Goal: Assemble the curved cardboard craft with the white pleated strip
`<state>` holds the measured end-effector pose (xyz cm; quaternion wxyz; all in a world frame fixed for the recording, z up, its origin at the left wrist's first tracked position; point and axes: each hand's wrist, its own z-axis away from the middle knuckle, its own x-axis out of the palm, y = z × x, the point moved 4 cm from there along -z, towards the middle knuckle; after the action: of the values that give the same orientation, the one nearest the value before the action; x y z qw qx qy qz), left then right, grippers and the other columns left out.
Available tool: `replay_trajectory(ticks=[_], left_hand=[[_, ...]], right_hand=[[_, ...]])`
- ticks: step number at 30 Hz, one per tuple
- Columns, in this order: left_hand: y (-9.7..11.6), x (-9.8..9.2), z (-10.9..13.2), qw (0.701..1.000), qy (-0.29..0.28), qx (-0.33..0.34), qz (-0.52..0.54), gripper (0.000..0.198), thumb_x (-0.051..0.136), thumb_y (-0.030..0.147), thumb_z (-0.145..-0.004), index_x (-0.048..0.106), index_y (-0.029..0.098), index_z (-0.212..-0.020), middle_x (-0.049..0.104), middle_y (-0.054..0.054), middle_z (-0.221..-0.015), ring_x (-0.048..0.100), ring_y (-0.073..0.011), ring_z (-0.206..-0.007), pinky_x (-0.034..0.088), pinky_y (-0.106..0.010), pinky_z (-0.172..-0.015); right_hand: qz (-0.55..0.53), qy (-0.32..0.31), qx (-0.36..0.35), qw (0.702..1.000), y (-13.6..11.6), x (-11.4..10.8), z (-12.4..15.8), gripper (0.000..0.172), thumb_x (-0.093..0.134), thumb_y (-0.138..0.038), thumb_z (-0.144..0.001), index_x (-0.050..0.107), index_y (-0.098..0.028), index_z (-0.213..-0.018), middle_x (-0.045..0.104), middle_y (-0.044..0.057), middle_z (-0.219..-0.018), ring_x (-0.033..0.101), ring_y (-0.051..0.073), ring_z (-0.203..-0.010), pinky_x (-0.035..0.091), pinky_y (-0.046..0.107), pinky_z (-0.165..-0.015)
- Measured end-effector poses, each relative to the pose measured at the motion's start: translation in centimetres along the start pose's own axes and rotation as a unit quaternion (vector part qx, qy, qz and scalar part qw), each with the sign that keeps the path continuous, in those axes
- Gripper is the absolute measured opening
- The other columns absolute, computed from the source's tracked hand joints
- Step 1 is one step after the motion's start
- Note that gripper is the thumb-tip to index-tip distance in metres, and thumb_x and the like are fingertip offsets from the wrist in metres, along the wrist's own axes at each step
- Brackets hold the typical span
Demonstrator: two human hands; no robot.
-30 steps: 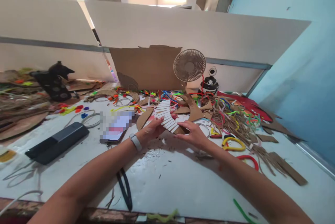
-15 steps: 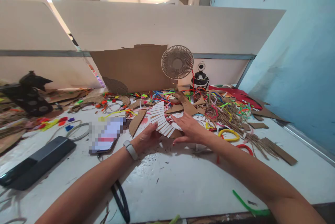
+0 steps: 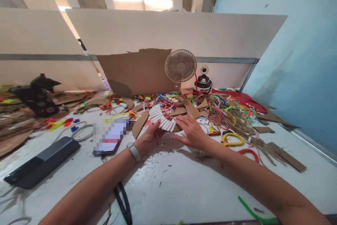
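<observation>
A curved cardboard arc (image 3: 161, 118) covered with white strips laid side by side is held up just above the table. My left hand (image 3: 152, 133) grips its lower left edge, thumb on top, the other fingers hidden beneath. At the arc's bare brown right end is my right hand (image 3: 191, 132), its fingers spread and its fingertips at or touching the end. Behind the left hand lies a loose half-round cardboard piece (image 3: 140, 125). A grey watch band (image 3: 133, 151) circles the left wrist.
A phone (image 3: 113, 137) and a dark oblong case (image 3: 42, 161) lie left on the white table (image 3: 158, 197). Behind stand a small fan (image 3: 180, 66) and a black bottle (image 3: 202, 84). Pipe cleaners, twine (image 3: 237, 116) and cardboard scraps spread across the back; yellow-handled scissors (image 3: 233, 139) lie right.
The view has shifted slightly, so the background sits lower and further right. My left hand keeps its grip on the arc, and the right hand's fingers have moved slightly at its right end.
</observation>
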<state>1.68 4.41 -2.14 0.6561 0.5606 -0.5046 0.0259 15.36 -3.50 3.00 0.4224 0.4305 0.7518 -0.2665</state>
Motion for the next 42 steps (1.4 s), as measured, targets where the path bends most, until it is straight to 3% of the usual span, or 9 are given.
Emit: replay_trajectory(ticks=[4, 11, 21, 26, 31, 37, 42], left_hand=[[-0.4, -0.3, -0.1, 1.0, -0.001, 0.001, -0.011, 0.038, 0.063, 0.025, -0.075, 0.055, 0.018, -0.111, 0.062, -0.005, -0.111, 0.055, -0.019, -0.106, 0.041, -0.031, -0.096], [-1.1, 0.3, 0.4, 0.999, -0.012, -0.026, -0.031, 0.041, 0.066, 0.028, -0.072, 0.056, 0.019, -0.111, 0.061, -0.007, -0.112, 0.056, -0.0228, -0.105, 0.042, -0.035, -0.093], [-1.3, 0.8, 0.7, 0.998, -0.012, -0.032, -0.051, 0.045, 0.071, 0.023, -0.066, 0.055, 0.019, -0.109, 0.063, -0.007, -0.106, 0.06, -0.022, -0.094, 0.047, -0.033, -0.083], [-1.5, 0.6, 0.5, 0.998, -0.019, -0.026, -0.06, 0.047, 0.072, 0.024, -0.065, 0.055, 0.016, -0.108, 0.064, -0.009, -0.1, 0.062, -0.0202, -0.083, 0.048, -0.031, -0.075], [-1.7, 0.6, 0.3, 0.996, -0.002, -0.02, -0.083, 0.044, 0.073, 0.025, -0.064, 0.058, 0.014, -0.105, 0.064, -0.011, -0.1, 0.061, -0.0226, -0.087, 0.046, -0.035, -0.08], [-1.3, 1.2, 0.4, 0.995, 0.003, 0.004, -0.102, 0.044, 0.072, 0.026, -0.065, 0.057, 0.014, -0.105, 0.064, -0.011, -0.099, 0.059, -0.023, -0.093, 0.043, -0.037, -0.086], [-1.2, 1.0, 0.3, 0.995, 0.019, -0.005, -0.102, 0.042, 0.074, 0.026, -0.063, 0.058, 0.015, -0.1, 0.064, -0.01, -0.098, 0.062, -0.021, -0.086, 0.046, -0.033, -0.078]], right_hand=[[-0.002, -0.004, 0.009, 1.0, -0.4, 0.9, 0.2, 0.056, 0.053, -0.049, -0.079, 0.049, -0.009, -0.118, 0.053, 0.017, -0.12, 0.045, 0.028, -0.114, 0.02, 0.051, -0.104], [-0.06, -0.035, 0.043, 0.997, 0.1, 2.0, 0.3, 0.046, 0.061, -0.045, -0.074, 0.053, -0.011, -0.105, 0.06, 0.014, -0.102, 0.052, 0.025, -0.098, 0.035, 0.045, -0.092], [-0.068, -0.093, 0.102, 0.988, -0.4, 2.1, 0.2, 0.057, 0.053, -0.066, -0.069, 0.056, -0.013, -0.091, 0.059, 0.012, -0.09, 0.052, 0.025, -0.087, 0.04, 0.037, -0.077], [-0.055, -0.102, 0.1, 0.988, -0.2, 2.1, 0.2, 0.052, 0.046, -0.06, -0.078, 0.056, -0.013, -0.1, 0.061, 0.013, -0.093, 0.052, 0.025, -0.092, 0.04, 0.037, -0.08], [-0.038, -0.117, 0.113, 0.986, -0.2, 2.3, 0.2, 0.043, 0.049, -0.053, -0.08, 0.059, -0.014, -0.095, 0.062, 0.012, -0.091, 0.055, 0.024, -0.088, 0.041, 0.035, -0.077], [-0.007, -0.128, 0.092, 0.987, -0.3, 2.6, 0.0, 0.043, 0.053, -0.046, -0.08, 0.057, -0.011, -0.104, 0.063, 0.015, -0.094, 0.055, 0.027, -0.093, 0.04, 0.04, -0.083], [0.006, -0.141, 0.086, 0.986, -0.1, 2.6, -0.1, 0.037, 0.049, -0.043, -0.083, 0.059, -0.011, -0.101, 0.063, 0.015, -0.098, 0.056, 0.028, -0.095, 0.039, 0.044, -0.087]])
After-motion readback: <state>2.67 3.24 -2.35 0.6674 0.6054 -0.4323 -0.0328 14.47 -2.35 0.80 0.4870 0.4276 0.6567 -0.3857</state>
